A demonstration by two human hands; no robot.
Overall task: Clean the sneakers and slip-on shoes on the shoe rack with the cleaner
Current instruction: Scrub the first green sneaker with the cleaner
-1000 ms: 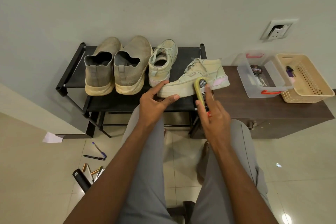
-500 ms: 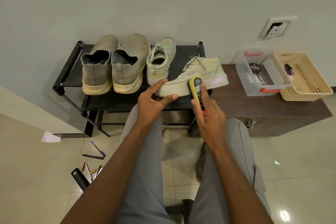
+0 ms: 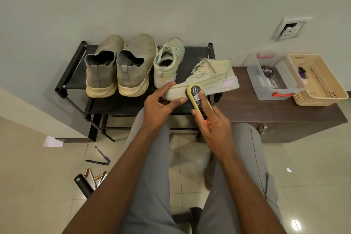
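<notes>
A pale green sneaker (image 3: 209, 78) with a pink heel patch lies sideways at the right end of the black shoe rack (image 3: 74, 74). My left hand (image 3: 161, 104) pinches its toe end between thumb and fingers. My right hand (image 3: 214, 125) grips a yellow cleaner (image 3: 197, 97) with a black label, its head pressed against the sneaker's sole edge. The other pale sneaker (image 3: 169, 61) stands upright behind. Two grey-beige slip-on shoes (image 3: 119, 66) stand side by side on the rack's left, heels toward me.
A dark wooden bench (image 3: 284, 116) adjoins the rack on the right, carrying a clear plastic box (image 3: 273, 76) with a polish tin and a beige basket (image 3: 319, 80). Pens (image 3: 100, 157), batteries and a black cylinder (image 3: 82, 184) lie on the tiled floor at left.
My right hand has slid the cleaner leftward along the sneaker's sole edge, toward the toe. My left hand keeps its hold on the toe end.
</notes>
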